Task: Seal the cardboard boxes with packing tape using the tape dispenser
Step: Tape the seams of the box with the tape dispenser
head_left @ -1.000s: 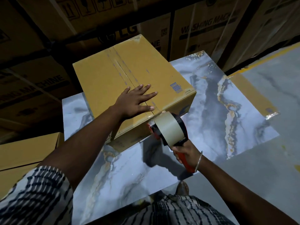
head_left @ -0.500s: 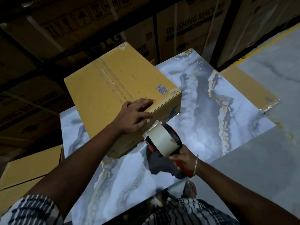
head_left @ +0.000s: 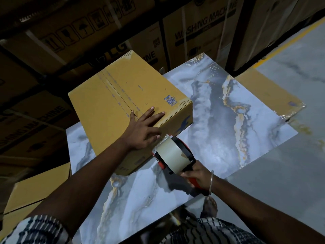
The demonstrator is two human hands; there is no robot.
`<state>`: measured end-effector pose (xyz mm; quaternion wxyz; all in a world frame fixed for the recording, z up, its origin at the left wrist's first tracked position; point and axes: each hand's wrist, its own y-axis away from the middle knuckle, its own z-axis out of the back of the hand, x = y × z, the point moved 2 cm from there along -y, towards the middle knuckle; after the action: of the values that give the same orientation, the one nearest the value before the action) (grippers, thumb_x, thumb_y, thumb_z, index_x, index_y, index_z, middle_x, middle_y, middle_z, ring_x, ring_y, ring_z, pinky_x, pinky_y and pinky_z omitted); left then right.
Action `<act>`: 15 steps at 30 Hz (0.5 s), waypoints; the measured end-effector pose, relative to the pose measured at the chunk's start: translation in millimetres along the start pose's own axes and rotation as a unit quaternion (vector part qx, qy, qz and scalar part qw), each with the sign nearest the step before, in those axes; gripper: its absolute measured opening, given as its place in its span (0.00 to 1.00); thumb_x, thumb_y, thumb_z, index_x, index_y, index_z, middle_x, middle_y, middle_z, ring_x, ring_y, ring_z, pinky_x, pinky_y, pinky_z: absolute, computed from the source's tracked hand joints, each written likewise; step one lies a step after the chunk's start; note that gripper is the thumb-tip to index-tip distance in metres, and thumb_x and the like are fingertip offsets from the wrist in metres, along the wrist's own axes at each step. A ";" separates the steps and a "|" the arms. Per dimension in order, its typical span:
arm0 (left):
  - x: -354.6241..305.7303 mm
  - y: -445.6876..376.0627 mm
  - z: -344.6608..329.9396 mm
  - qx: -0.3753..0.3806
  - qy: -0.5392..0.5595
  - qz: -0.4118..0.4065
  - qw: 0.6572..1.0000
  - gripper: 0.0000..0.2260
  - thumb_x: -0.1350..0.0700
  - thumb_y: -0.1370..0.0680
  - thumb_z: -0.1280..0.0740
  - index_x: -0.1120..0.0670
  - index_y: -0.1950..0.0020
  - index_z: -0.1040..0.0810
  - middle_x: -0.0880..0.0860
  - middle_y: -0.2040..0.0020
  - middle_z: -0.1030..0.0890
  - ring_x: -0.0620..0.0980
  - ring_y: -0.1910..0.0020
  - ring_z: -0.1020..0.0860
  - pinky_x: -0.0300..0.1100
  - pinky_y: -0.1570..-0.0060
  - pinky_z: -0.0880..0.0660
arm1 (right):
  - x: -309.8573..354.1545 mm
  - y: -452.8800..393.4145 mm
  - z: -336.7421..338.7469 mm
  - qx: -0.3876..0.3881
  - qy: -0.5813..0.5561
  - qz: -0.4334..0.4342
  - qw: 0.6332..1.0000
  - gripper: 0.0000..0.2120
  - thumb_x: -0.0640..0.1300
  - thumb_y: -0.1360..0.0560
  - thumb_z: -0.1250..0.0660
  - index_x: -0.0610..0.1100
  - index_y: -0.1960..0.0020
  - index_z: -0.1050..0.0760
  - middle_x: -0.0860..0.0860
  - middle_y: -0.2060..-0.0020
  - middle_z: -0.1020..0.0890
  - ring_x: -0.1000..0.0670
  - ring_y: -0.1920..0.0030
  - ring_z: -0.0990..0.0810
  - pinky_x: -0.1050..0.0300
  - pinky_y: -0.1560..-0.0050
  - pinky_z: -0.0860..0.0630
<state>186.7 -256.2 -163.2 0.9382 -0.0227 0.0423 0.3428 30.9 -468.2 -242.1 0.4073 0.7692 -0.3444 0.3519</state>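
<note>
A closed yellow cardboard box [head_left: 123, 95] lies on the marble-patterned table [head_left: 219, 120], its top seam running away from me. My left hand [head_left: 143, 128] rests flat on the box's near top edge, fingers straight and spread. My right hand [head_left: 197, 175] grips the red handle of the tape dispenser [head_left: 175, 155], which carries a roll of pale tape. The dispenser's front end sits against the box's near side, just below my left hand.
Another yellow box [head_left: 37, 189] stands low at the left beside the table. Big washing-machine cartons [head_left: 202, 27] are stacked behind. A flat cardboard sheet [head_left: 267, 92] sticks out under the table's right side. Grey floor [head_left: 290, 173] opens to the right.
My left hand went from curled over the box's near edge to flat with fingers spread on top. The dispenser stayed at the box's near side.
</note>
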 end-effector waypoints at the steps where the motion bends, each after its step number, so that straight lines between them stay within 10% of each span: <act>1: -0.3 -0.1 -0.3 0.001 -0.002 -0.002 1.000 0.15 0.41 0.21 0.42 0.44 0.50 0.17 0.47 0.19 0.42 0.54 0.19 0.50 0.81 0.38 0.48 | -0.5 -0.8 0.0 -0.002 0.003 -0.001 1.000 0.18 0.49 0.38 0.24 0.38 0.56 0.22 0.50 0.73 0.21 0.50 0.77 0.29 0.60 0.77 0.32; 8: 2.0 1.2 -4.0 -0.011 0.029 -0.028 0.999 0.16 0.43 0.19 0.43 0.50 0.51 0.19 0.51 0.22 0.37 0.55 0.20 0.45 0.82 0.41 0.44 | -1.0 -8.2 2.1 -0.034 0.037 -0.034 0.998 0.17 0.54 0.40 0.22 0.43 0.60 0.21 0.43 0.73 0.28 0.46 0.74 0.31 0.59 0.75 0.33; 15: 4.2 2.1 -5.8 -0.018 0.053 -0.042 0.998 0.13 0.46 0.20 0.38 0.51 0.51 0.17 0.53 0.22 0.36 0.55 0.20 0.44 0.83 0.40 0.46 | -0.1 -17.1 4.3 -0.049 0.048 -0.037 0.997 0.34 0.53 0.41 0.21 0.32 0.43 0.23 0.43 0.74 0.28 0.45 0.75 0.32 0.58 0.76 0.33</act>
<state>188.1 -252.3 -169.4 0.9475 -0.0596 0.0842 0.3025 45.9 -464.5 -250.6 0.4736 0.7425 -0.3125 0.3560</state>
